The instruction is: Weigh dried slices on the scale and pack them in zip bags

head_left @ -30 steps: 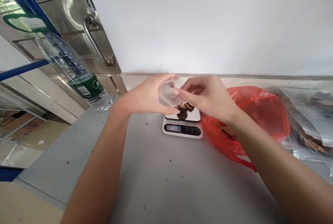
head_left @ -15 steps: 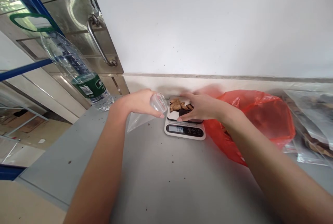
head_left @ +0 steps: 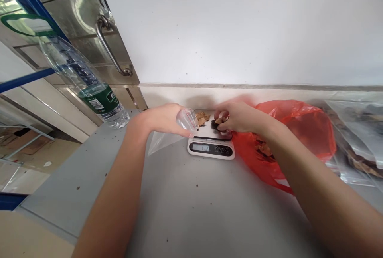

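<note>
Head view: right hand point(head_left: 239, 118) partly hides the brown pieces point(head_left: 219, 122) it pinches.

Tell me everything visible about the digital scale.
The digital scale is white, plastic-looking, its black front strip carrying three buttons and a display apparently reading 112. It sits flat on the table. Brown dried pieces lie on its pale platform; the right hand grips another piece over its right side. The left hand, with a clear bag, overlaps its left edge; contact unclear.
</note>
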Action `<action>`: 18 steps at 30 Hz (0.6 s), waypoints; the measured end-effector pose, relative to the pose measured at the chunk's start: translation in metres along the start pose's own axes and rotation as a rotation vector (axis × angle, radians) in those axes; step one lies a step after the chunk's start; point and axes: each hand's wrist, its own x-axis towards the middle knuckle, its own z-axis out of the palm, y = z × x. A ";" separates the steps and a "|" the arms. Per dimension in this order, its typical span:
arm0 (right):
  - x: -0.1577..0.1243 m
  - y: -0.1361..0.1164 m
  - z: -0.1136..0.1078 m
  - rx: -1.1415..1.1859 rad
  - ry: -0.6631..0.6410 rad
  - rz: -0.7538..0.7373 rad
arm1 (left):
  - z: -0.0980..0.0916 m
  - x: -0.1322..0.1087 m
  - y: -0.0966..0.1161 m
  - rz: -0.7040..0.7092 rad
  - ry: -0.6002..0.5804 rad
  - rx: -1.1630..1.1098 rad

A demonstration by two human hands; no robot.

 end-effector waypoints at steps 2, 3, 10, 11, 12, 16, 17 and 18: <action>0.000 0.003 0.001 0.018 0.007 -0.008 | 0.001 0.000 0.003 -0.001 -0.010 0.003; -0.001 0.004 0.001 0.026 0.012 -0.011 | 0.001 0.000 0.005 -0.011 -0.013 0.013; -0.004 0.004 0.004 0.077 -0.009 -0.040 | 0.002 -0.002 0.014 -0.034 -0.007 0.053; -0.004 0.004 0.004 0.083 -0.012 -0.042 | 0.002 -0.001 0.014 -0.031 -0.012 0.051; -0.005 0.004 0.004 0.090 -0.016 -0.044 | 0.002 -0.001 0.014 -0.032 -0.015 0.051; -0.005 0.007 0.003 0.109 -0.028 -0.061 | 0.002 0.000 0.012 -0.048 -0.018 0.062; -0.005 0.008 0.002 0.104 -0.027 -0.069 | 0.003 0.001 0.012 -0.053 -0.016 0.064; -0.004 0.008 0.002 0.096 -0.026 -0.075 | 0.003 0.001 0.012 -0.058 -0.012 0.066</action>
